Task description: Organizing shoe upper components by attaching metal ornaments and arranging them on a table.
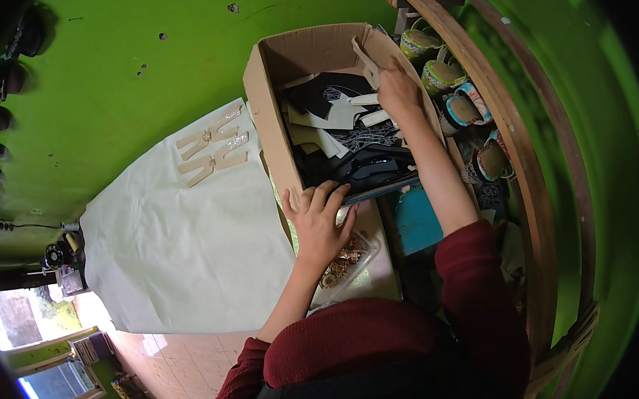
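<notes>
Head view — right hand grip pinches pale strip inside cardboard box; left hand grips rim.

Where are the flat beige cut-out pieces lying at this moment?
In the head view, the beige cut-out pieces lie on the pale sheet, to the left of the cardboard box and apart from both hands.

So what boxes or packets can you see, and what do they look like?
Cardboard box: brown, open-topped, on the table; right hand reaches inside, left hand grips its near edge.
Clear plastic tray: just below the left hand, holding small tan pieces.
No signs or screens in view.
</notes>
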Demonstrator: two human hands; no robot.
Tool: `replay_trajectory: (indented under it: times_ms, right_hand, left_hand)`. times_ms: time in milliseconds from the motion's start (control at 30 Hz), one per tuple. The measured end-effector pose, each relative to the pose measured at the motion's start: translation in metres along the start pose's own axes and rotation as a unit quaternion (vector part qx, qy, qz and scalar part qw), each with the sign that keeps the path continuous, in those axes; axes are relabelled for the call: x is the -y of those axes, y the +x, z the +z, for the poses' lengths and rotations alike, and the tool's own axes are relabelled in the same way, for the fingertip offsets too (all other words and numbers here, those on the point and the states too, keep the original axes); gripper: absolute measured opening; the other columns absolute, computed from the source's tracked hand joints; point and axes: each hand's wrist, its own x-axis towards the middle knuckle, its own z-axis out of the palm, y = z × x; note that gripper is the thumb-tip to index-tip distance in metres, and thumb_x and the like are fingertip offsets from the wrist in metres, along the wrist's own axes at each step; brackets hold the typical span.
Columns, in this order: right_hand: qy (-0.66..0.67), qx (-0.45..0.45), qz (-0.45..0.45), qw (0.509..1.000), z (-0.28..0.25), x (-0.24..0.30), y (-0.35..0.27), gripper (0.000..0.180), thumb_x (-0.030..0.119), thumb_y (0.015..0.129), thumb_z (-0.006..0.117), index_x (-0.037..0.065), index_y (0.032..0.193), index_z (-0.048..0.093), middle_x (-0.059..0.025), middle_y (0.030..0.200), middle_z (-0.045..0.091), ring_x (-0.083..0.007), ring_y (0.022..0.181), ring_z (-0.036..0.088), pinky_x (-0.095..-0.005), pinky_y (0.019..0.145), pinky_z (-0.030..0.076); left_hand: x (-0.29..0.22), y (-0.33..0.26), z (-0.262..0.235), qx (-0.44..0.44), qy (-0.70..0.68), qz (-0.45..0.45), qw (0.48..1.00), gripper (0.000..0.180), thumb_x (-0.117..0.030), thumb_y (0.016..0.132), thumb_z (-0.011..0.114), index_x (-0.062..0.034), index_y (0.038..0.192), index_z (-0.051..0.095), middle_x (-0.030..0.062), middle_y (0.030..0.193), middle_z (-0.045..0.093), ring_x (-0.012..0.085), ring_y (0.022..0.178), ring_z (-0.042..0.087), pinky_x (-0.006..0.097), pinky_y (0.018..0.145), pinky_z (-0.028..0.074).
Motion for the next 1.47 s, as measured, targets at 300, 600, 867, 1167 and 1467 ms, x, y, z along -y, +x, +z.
replay_trajectory:
  times_ms: [300,600,867,1167,1467]
  right_hand:
    - [0.073,0.358,-0.129,0.922,0.022,0.098,0.010,0.062,0.052,0.081,0.050,0.009,0.126,0.046,-0.0166,0.116,0.056,-0.0340,0.107,0.053,-0.0424,0.090,0.042]
    - [0.052,0.411,-0.022,0.910,0.055,0.140,0.037,0.048,0.045,0.076,0.054,0.019,0.116,0.058,-0.0140,0.121,0.054,-0.0290,0.111,0.052,-0.0411,0.090,0.043]
    - [0.566,0.221,0.148,0.781,0.028,0.115,0.062,0.032,0.035,0.088,0.049,0.009,0.105,0.058,-0.0083,0.087,0.063,-0.0167,0.078,0.059,-0.0334,0.069,0.044]
    - [0.830,0.204,0.106,0.508,-0.108,0.098,0.017,0.037,0.035,0.084,0.058,0.008,0.109,0.052,-0.0070,0.098,0.059,-0.0184,0.083,0.058,-0.0339,0.075,0.047]
    - [0.524,0.079,-0.241,0.813,-0.131,0.170,-0.134,0.036,0.023,0.080,0.064,0.012,0.114,0.055,-0.0116,0.116,0.050,-0.0188,0.110,0.048,-0.0319,0.089,0.041]
  left_hand:
    - [0.019,-0.013,0.003,-0.022,-0.014,-0.028,0.999,0.030,-0.028,0.070,0.070,-0.0150,0.096,0.063,0.0032,0.102,0.054,0.0240,0.098,0.046,0.047,0.097,0.022]
    - [0.036,-0.024,0.004,-0.046,-0.046,-0.035,0.997,0.029,-0.030,0.072,0.067,-0.0141,0.095,0.061,0.0033,0.100,0.053,0.0237,0.097,0.047,0.049,0.094,0.026]
    - [0.050,-0.031,0.002,-0.072,-0.062,-0.025,0.995,0.031,-0.028,0.069,0.069,-0.0118,0.094,0.060,0.0055,0.099,0.053,0.0243,0.099,0.047,0.045,0.093,0.026]
    - [0.046,-0.031,-0.025,0.007,-0.149,-0.041,0.988,0.064,-0.034,0.066,0.072,-0.0137,0.121,0.047,0.0080,0.124,0.047,0.0262,0.122,0.038,0.049,0.102,0.015]
    - [0.050,-0.016,-0.088,-0.071,-0.723,-0.141,0.673,0.081,-0.046,0.081,0.057,-0.0157,0.141,0.012,0.0145,0.144,0.019,0.0306,0.128,0.031,0.036,0.104,0.026]
